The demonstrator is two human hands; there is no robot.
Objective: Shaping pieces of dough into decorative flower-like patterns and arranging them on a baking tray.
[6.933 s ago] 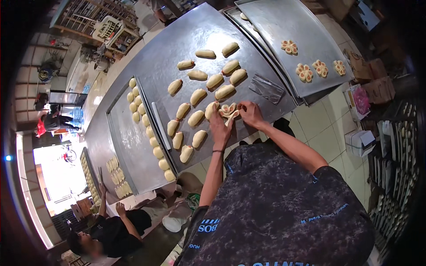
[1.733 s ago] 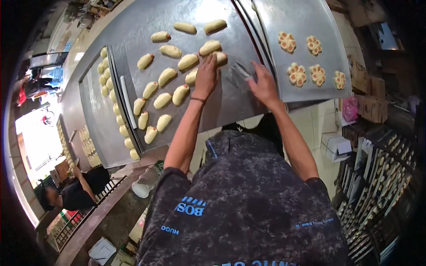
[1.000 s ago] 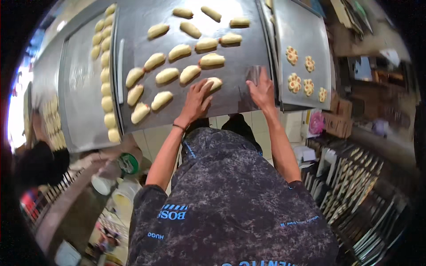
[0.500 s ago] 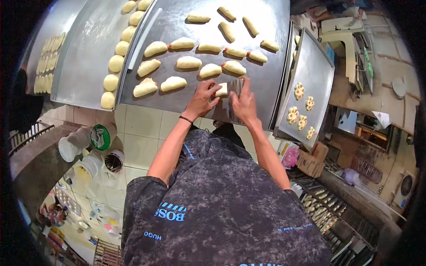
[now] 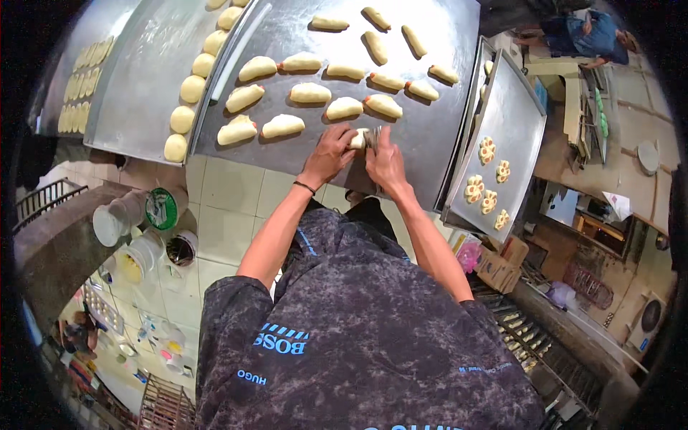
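Pale dough piece between curled fingers

Only a few packages and labels can be seen, all away from the steel surface. At the left, below its edge, a white plastic jar lies on its side and has a round green lid with a pale label on it. Two white tubs stand just beside the jar. At the right, under the baking tray, a brown cardboard box sits on the floor, and a pink plastic bag touches its left side. No screen or sign is clear enough to tell.
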